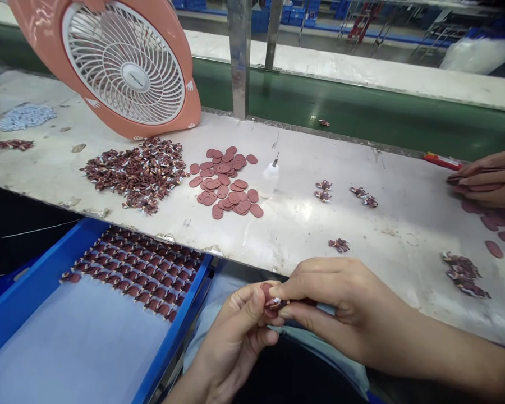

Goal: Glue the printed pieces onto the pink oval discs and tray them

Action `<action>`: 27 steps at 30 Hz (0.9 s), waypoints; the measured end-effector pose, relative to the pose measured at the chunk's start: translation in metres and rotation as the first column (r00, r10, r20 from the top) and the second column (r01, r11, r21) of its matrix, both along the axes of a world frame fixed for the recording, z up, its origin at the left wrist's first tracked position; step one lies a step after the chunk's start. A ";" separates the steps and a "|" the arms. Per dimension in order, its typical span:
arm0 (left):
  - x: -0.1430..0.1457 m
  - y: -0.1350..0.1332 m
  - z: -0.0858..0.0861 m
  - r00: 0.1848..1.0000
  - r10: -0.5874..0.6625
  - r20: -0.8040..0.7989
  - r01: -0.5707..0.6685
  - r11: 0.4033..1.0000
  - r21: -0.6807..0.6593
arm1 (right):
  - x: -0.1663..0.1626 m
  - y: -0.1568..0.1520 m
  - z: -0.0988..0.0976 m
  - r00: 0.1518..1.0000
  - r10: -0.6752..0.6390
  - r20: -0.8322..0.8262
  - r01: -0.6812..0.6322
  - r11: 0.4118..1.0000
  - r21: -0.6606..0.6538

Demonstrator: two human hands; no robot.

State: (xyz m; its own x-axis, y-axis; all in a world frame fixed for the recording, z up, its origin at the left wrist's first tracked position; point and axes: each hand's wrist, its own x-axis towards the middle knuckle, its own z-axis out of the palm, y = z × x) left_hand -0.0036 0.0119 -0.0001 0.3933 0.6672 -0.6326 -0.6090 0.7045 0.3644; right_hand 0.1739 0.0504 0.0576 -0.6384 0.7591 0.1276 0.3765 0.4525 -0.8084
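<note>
Just beyond the bench's front edge, my left hand [244,325] pinches a reddish-brown oval disc [266,289] between thumb and fingers. My right hand [332,303] meets it, thumb and forefinger closed on a small brown-and-white figurine [274,303] pressed against the disc. Fingers cover much of both pieces. On the bench ahead are a loose group of matching oval discs [223,191] and a heap of small brown figurines [138,174]. A translucent bottle with a needle tip [270,177] stands beside the discs. Several single figurines [339,245] lie nearer my right hand.
At the left, a blue tray [29,292] holds rows of figurines on discs. An orange fan [126,67] stands behind the heap, near a metal post [239,62]. Another person's hand [494,179] reaches over discs at the right. A green belt [362,118] runs behind the bench.
</note>
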 end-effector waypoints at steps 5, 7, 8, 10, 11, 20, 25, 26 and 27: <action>0.001 0.001 0.002 1.000 0.005 0.007 -0.005 1.000 -0.004 | 0.000 0.000 0.000 1.000 -0.004 -0.009 0.004 1.000 0.017; 0.001 0.001 0.002 1.000 0.011 0.004 -0.011 1.000 -0.002 | 0.000 -0.001 0.000 1.000 -0.006 -0.016 0.007 1.000 0.023; 0.001 0.000 0.002 1.000 0.012 0.005 -0.012 1.000 0.001 | 0.000 -0.001 -0.001 1.000 -0.007 -0.018 0.008 1.000 0.023; 0.001 0.001 0.004 1.000 0.014 0.002 -0.014 1.000 0.004 | 0.001 0.000 -0.001 1.000 -0.005 -0.015 0.006 1.000 0.021; 0.001 0.001 0.005 1.000 0.017 -0.003 -0.017 1.000 0.003 | 0.001 0.001 -0.001 1.000 -0.001 -0.011 0.001 1.000 0.022; 0.000 0.011 0.010 0.999 0.004 -0.040 -0.001 0.998 0.061 | -0.001 0.004 0.013 0.998 0.065 0.014 -0.066 0.995 0.069; -0.009 0.023 0.002 0.999 0.035 0.002 -0.035 0.998 0.043 | 0.030 0.058 0.025 0.971 -0.232 0.057 0.205 0.933 0.296; -0.013 0.025 -0.001 0.999 0.047 0.000 -0.047 0.998 0.037 | 0.043 0.084 0.026 0.919 -0.385 0.086 0.337 0.880 0.335; -0.016 0.027 -0.003 0.998 0.058 -0.002 -0.058 0.998 0.038 | 0.057 0.113 0.025 0.859 -0.501 0.104 0.438 0.825 0.357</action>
